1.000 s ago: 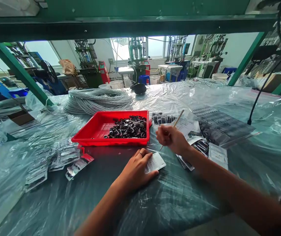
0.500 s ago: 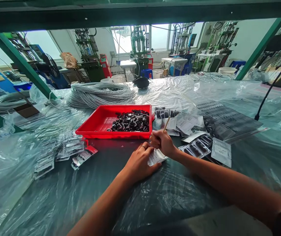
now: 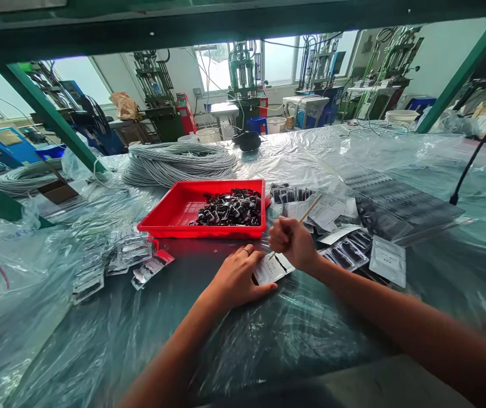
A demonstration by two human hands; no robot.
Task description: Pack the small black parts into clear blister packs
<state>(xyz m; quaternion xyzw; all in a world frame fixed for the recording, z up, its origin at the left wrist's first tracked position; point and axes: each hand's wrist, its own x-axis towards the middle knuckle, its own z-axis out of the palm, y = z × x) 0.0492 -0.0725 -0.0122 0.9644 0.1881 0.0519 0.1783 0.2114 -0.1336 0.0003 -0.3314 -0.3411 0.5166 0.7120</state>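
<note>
**A:** Lower centre of frame: what does each hand have?

**B:** The left hand (image 3: pixel 237 277) lies flat with its fingers spread, curled round nothing. Its fingertips press a white card (image 3: pixel 273 267) onto the sheet (image 3: pixel 268 345). The right hand (image 3: pixel 293 242) is closed in a fist round a thin stick (image 3: pixel 310 207), which slants up to the right. The stick's lower tip meets the card's upper edge.

**A:** What has changed?

**B:** 1 s ago the right hand stood off to the right, with the tip clear of the card. 0.5 s ago it had closed in over the card, knuckles against the left hand. Now it sits slightly right again, a gap shows between the 2 hands, and the tip is down on the card. The left hand has stayed on the card throughout.

**A:** What does that mean for the work?

**B:** By judgement, the stick is now being worked on the card, not merely carried. The card is pinned, so it should hold steady under the tip.

**A:** What lies around them?

**B:** The card lies just below the red tray (image 3: pixel 200 231) at centre frame. Black parts (image 3: pixel 230 208) are heaped at the tray's right end. Packets (image 3: pixel 119 258) lie at the left, and a grey coil (image 3: pixel 179 161) lies above the tray.
</note>
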